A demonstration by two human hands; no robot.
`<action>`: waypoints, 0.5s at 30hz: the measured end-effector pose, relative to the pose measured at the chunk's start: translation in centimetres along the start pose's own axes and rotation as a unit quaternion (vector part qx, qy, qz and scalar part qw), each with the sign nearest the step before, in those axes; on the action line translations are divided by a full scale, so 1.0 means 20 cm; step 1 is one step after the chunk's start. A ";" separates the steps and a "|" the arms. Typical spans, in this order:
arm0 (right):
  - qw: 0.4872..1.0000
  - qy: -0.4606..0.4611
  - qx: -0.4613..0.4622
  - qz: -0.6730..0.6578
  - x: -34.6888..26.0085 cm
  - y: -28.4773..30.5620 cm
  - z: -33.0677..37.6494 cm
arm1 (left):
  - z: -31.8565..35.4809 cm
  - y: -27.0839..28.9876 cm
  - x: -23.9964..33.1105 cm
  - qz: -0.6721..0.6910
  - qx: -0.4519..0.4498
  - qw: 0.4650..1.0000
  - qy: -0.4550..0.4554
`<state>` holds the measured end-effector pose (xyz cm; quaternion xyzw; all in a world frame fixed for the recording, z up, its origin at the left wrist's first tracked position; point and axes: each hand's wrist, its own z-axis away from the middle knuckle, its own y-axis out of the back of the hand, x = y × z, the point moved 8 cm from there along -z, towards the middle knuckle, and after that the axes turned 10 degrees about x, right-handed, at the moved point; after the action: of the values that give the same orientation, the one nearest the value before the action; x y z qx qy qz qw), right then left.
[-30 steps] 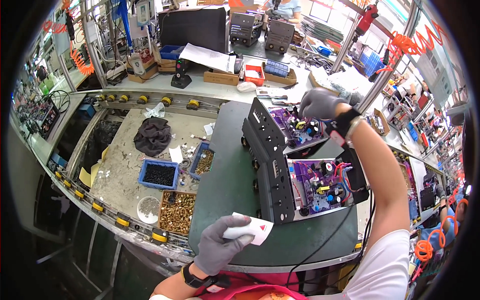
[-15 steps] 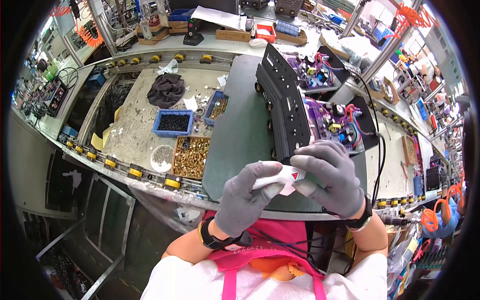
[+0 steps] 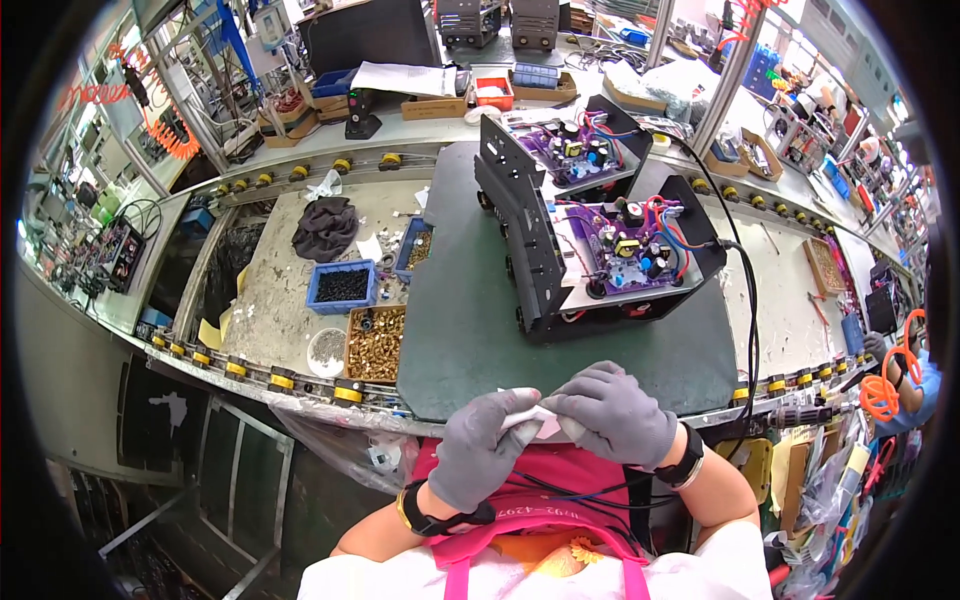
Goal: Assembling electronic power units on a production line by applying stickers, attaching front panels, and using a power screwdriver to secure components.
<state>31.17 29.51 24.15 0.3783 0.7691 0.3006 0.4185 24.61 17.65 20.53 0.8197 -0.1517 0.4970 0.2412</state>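
Just over the front edge of the green work board [image 3: 450,330], my gloved left hand [image 3: 485,450] pinches a small piece of white label paper [image 3: 522,416] between thumb and fingers. Against its right end press the fingertips of my right hand [image 3: 620,415], also gloved in grey and closed in a pinch. The paper is seen almost edge-on, so its printed face is hidden. Beyond my hands stands a black-cased electrical unit [image 3: 545,290], its purple circuit board [image 3: 615,245] and wiring exposed. A similar open unit [image 3: 565,150] sits behind it.
Left of the board are a blue bin of black screws [image 3: 343,287], a box of brass-coloured fittings [image 3: 375,343], a white tub [image 3: 326,350] and a dark cloth [image 3: 325,228]. A black cable [image 3: 742,300] hangs at right. A co-worker's arm [image 3: 905,385] shows far right.
Both hands have drawn back toward my body, away from the unit. The label paper has tipped, so its red triangle no longer shows. The view has shifted, revealing more of the units.
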 end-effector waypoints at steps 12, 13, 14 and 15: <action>0.968 0.065 0.042 0.240 -0.01 0.00 0.10 | -0.06 -0.15 -0.04 -0.020 -0.035 0.998 0.053; 0.968 0.062 0.043 0.239 0.01 0.00 0.11 | -0.06 -0.16 -0.04 -0.029 -0.042 0.997 0.058; 0.987 0.030 0.033 0.156 0.05 0.00 0.12 | -0.06 -0.17 -0.05 -0.047 -0.049 0.996 0.056; 0.997 -0.008 0.026 0.072 0.10 0.00 0.13 | -0.07 -0.17 -0.05 -0.039 -0.050 0.996 0.064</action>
<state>32.66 31.58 22.02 0.4461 0.7436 0.3070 0.3921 24.81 21.29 19.23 0.7785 -0.1289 0.5303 0.3101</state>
